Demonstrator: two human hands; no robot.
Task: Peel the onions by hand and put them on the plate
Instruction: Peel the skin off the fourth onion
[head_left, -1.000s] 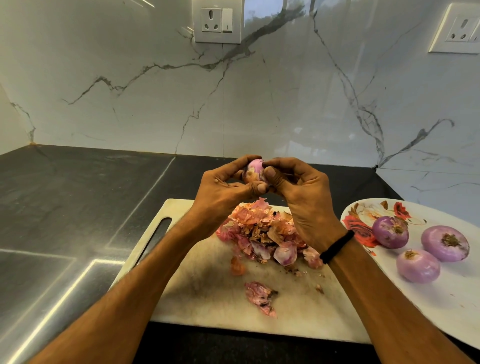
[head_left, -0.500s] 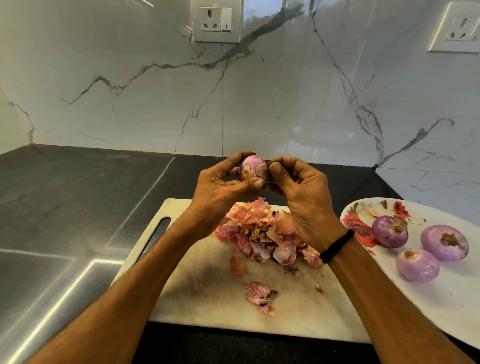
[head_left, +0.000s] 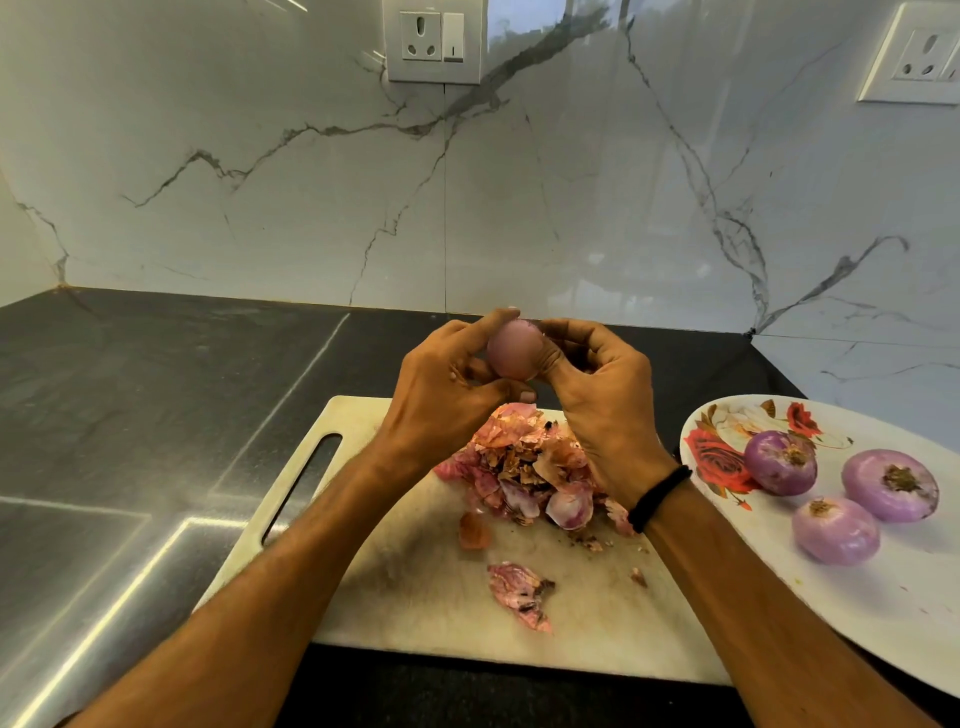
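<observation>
A pale rectangular cutting board (head_left: 405, 587) lies nearest on the dark stone counter (head_left: 130, 415), heaped with pink papery onion skins (head_left: 524, 467). To its right, a white floral plate (head_left: 883, 613) holds three peeled purple onions (head_left: 835, 530). Above the board's far edge, the left hand (head_left: 441, 400) and right hand (head_left: 608, 395) together grip one smooth purple onion (head_left: 514, 349).

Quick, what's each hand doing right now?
Left hand: holding the onion.
Right hand: holding the same onion from its other side.
</observation>
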